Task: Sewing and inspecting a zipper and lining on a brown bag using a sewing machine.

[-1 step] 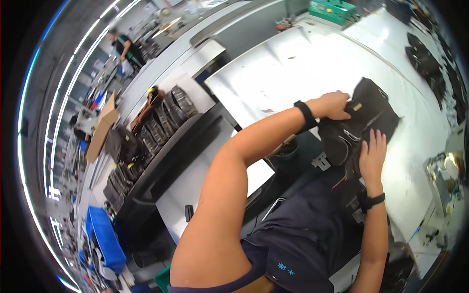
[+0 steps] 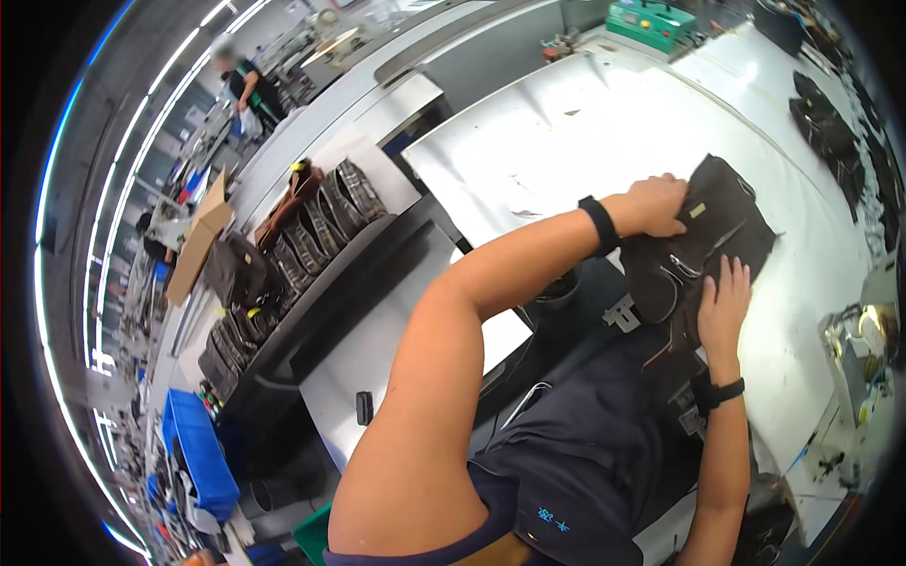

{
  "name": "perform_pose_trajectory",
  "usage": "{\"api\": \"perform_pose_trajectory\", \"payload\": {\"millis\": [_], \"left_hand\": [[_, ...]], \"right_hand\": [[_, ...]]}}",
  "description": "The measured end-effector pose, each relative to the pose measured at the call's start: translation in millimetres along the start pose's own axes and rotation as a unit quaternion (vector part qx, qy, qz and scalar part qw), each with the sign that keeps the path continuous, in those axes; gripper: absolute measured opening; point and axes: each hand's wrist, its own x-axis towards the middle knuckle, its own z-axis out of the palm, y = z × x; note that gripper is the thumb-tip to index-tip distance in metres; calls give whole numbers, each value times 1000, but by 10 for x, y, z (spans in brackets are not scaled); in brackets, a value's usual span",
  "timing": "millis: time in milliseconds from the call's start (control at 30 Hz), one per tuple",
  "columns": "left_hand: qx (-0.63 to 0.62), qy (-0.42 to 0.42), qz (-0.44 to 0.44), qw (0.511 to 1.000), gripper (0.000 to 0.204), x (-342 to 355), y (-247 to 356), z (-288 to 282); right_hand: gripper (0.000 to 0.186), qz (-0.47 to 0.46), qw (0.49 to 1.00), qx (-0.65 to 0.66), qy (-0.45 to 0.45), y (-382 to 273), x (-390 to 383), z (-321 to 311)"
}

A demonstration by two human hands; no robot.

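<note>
Left fingers (image 2: 676, 188) curl on the dark bag (image 2: 725, 209), grip unclear; right fingers (image 2: 725, 280) lie outstretched there, both as before.

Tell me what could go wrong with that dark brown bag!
Its lower part seems to hang past the edge of the white table, so the dark brown bag might slip off if the left hand and right hand let go. It could also snag on the metal bracket close by.
</note>
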Motion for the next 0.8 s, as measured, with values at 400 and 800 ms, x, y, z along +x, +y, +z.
{"api": "perform_pose_trajectory", "payload": {"millis": [400,800], "left_hand": [[-12,-180,59,982,47,66,-9,145],[-317,-85,-301,895,73,-1256,-230,-378]], "right_hand": [[48,-33,999,8,-27,-166,-39,-27],[44,27,969,226,94,600,-623,-697]]}}
